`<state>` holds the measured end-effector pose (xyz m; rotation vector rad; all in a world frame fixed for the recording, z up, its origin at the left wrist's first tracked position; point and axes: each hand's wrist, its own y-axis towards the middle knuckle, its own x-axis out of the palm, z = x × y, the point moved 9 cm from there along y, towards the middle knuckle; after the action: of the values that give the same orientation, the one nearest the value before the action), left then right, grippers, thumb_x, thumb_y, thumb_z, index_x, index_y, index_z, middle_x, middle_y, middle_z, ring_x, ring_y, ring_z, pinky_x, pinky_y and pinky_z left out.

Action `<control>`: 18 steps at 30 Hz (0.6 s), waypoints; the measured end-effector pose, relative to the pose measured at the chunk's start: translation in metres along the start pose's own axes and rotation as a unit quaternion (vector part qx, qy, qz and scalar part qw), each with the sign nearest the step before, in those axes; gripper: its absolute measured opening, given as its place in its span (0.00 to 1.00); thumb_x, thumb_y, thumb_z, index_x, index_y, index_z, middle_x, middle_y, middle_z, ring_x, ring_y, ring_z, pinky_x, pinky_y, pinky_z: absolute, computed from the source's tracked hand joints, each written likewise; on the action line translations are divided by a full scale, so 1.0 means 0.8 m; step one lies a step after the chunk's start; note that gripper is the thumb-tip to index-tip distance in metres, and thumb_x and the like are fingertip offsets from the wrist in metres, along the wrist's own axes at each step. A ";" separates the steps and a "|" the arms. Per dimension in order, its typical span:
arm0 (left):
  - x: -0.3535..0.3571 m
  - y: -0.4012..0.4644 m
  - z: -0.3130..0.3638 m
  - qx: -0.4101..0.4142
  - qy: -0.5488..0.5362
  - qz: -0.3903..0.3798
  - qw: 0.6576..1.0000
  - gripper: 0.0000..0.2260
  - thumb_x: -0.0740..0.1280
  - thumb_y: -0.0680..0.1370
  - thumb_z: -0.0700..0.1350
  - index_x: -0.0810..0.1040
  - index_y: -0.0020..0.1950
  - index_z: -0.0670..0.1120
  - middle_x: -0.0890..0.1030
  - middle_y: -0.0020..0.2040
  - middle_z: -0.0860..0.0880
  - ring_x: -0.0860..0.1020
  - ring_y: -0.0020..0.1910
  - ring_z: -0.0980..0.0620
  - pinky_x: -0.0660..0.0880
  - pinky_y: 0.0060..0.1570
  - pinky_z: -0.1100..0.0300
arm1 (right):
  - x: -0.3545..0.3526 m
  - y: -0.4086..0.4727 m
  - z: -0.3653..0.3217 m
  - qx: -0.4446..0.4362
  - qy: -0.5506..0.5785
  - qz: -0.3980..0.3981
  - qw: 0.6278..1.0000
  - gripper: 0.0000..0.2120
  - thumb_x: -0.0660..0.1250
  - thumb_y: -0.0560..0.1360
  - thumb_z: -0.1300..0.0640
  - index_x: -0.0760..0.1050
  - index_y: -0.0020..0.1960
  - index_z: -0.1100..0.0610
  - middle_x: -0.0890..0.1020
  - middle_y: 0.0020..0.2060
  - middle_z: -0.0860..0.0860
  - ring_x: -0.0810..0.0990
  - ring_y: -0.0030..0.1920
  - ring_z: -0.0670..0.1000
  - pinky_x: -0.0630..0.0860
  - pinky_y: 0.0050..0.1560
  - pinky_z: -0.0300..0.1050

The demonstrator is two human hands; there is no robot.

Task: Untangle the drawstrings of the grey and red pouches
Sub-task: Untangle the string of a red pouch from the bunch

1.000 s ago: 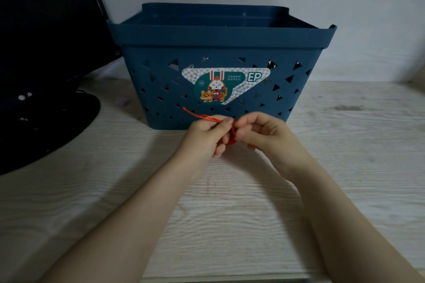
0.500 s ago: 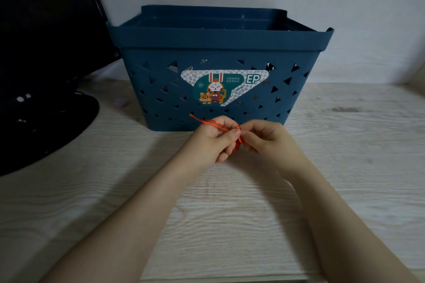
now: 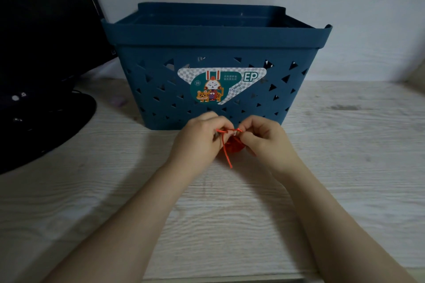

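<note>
Both my hands meet just in front of the blue basket. My left hand (image 3: 199, 139) and my right hand (image 3: 264, 138) each pinch the red drawstring (image 3: 224, 145), which runs taut between the fingertips. A loose end of it hangs down toward the table. Below the fingertips a bunched bit of the red pouch (image 3: 234, 147) shows, mostly hidden by my right hand. No grey pouch is visible.
A dark blue plastic basket (image 3: 213, 37) with triangular holes and a sticker stands right behind my hands. A black monitor with a round base (image 3: 46, 122) fills the left side. The light wooden table (image 3: 230, 213) ends at a near edge at the bottom.
The drawstring's free end pointed up and left over my left hand before; it now hangs downward. Both hands stayed together in front of the basket, and more of the red pouch shows.
</note>
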<state>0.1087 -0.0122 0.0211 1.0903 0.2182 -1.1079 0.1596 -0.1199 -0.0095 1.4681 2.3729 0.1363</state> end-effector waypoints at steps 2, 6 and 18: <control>-0.002 -0.001 -0.001 0.006 0.032 0.012 0.999 0.05 0.68 0.69 0.38 0.81 0.43 0.46 0.76 0.39 0.52 0.76 0.35 0.50 0.76 0.33 0.49 | 0.005 -0.002 -0.001 -0.001 0.003 -0.012 1.000 0.10 0.63 0.71 0.70 0.73 0.35 0.58 0.73 0.23 0.44 0.67 0.24 0.40 0.63 0.28 0.31; -0.017 -0.006 0.008 0.024 0.044 0.084 0.995 0.06 0.66 0.69 0.37 0.81 0.43 0.43 0.78 0.40 0.50 0.75 0.35 0.53 0.75 0.33 0.56 | 0.016 -0.006 -0.004 0.016 0.027 -0.057 0.998 0.04 0.62 0.74 0.70 0.74 0.41 0.66 0.70 0.24 0.50 0.64 0.23 0.43 0.61 0.26 0.35; -0.026 -0.009 0.027 0.093 -0.102 0.113 0.984 0.07 0.71 0.71 0.36 0.84 0.48 0.43 0.76 0.41 0.53 0.78 0.39 0.56 0.75 0.40 0.62 | 0.021 -0.009 0.004 0.114 0.272 -0.043 0.955 0.13 0.58 0.78 0.54 0.75 0.41 0.60 0.70 0.25 0.50 0.65 0.24 0.46 0.61 0.26 0.36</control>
<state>0.0858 -0.0169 0.0405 1.1266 -0.1721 -1.0404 0.1481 -0.1085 -0.0182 1.5815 2.9736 0.2861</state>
